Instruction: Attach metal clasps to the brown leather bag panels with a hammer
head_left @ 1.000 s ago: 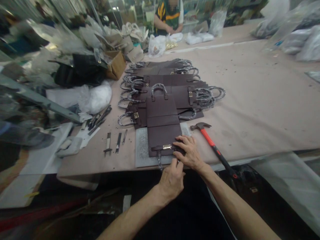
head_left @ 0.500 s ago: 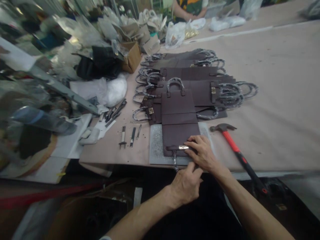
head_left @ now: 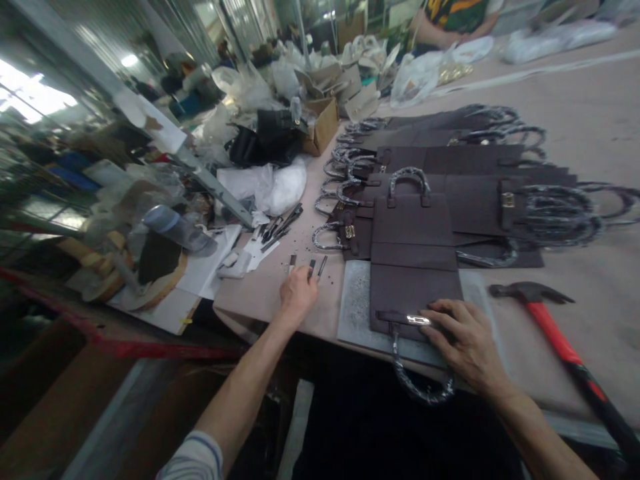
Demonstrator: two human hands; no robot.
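Observation:
A dark brown leather bag panel (head_left: 413, 260) lies flat over a grey metal plate (head_left: 355, 303) at the table's near edge. Its wrapped handle (head_left: 417, 387) hangs over the edge. My right hand (head_left: 463, 343) rests flat on the panel beside its metal clasp (head_left: 417, 320). My left hand (head_left: 299, 293) has reached left and lies over three small punch tools (head_left: 307, 265) on the table; the fingers curl down on them, and whether it grips one I cannot tell.
A red-handled claw hammer (head_left: 555, 333) lies right of the plate. Several more brown panels with wrapped handles (head_left: 475, 180) are stacked behind. Loose tools (head_left: 280, 225), plastic bags (head_left: 273, 187) and a cardboard box (head_left: 323, 123) crowd the left. Another person (head_left: 450, 20) works at the far end.
My left hand left the panel's near edge and moved left to the punch tools. My right hand stayed on the panel. The view swung left.

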